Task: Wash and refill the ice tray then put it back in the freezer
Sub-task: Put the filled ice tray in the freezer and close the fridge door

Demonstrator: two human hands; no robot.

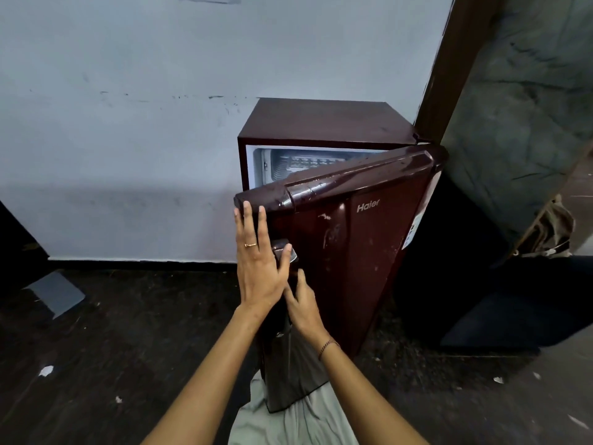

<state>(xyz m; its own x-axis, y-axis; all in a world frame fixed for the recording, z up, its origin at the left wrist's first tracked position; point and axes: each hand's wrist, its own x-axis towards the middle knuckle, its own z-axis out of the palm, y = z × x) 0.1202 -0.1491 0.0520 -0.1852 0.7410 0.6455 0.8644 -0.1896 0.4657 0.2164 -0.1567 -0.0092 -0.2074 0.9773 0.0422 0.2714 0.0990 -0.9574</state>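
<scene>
A small maroon fridge [324, 123] stands against the wall with its door [359, 239] partly open toward me. Through the gap at the top I see the white freezer compartment, and in it a pale ice tray [305, 163] lying flat. My left hand [258, 261] rests flat on the door's free edge, fingers spread and pointing up. My right hand [303, 305] sits just below it at the door's handle edge, fingers loosely bent against the door; neither hand holds anything.
A grey-white wall runs behind the fridge. A dark wooden post [455, 59] and a slanted stone slab [526, 107] crowd the right side. The dark floor [128, 332] has scraps of paper and a grey card [56, 293] at left.
</scene>
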